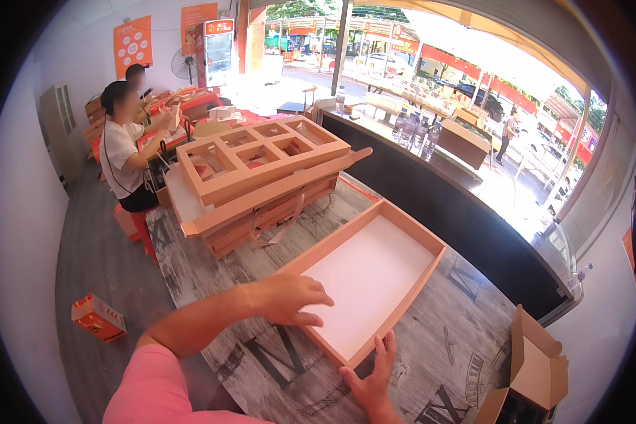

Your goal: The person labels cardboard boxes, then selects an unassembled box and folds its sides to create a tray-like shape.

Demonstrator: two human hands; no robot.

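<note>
A shallow orange-brown cardboard box [366,272] with a white bottom lies open on the table. Over its near left wall reaches my left hand [290,299], fingers stretched and slightly apart, holding nothing. At the near right corner, my right hand [373,378] has its thumb and fingers spread around the outside of the box, touching or nearly touching it. Beyond the box, to the left, a stack of similar boxes carries a frame insert [265,157] with several rectangular openings. A ribbon-like strip [279,226] hangs down the stack's side.
The grey patterned table [431,339] holds an open brown carton [533,360] at its near right. A red-orange box [99,318] stands on the floor at left. A seated person [124,152] works beyond the stack. Water bottles [417,133] stand on the counter [438,166].
</note>
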